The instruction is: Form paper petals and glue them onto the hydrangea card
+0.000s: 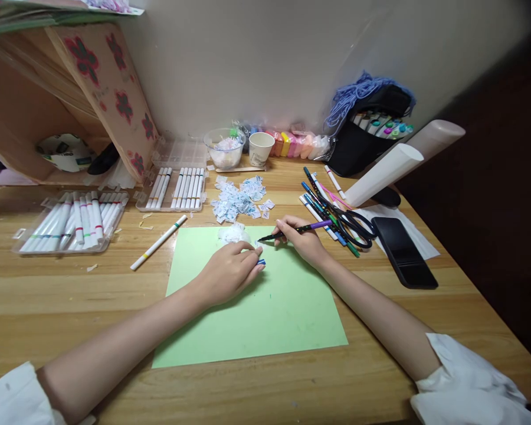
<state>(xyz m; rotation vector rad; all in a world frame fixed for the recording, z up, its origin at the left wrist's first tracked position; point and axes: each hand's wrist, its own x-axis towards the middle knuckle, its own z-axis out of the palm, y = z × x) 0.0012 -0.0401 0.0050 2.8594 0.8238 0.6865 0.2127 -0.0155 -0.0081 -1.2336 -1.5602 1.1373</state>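
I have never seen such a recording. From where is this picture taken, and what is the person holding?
No machine works here; a person does. The camera is worn on that person's head and looks forward and down, so both arms enter from below. The right hand holds a black and purple pen. The left hand is over a green sheet; a small blue thing shows beside it, but I cannot tell if it is gripped. Beyond the sheet, on the table, are paper scraps, a bowl and a cup. A phone lies at the right, a white marker at the left.
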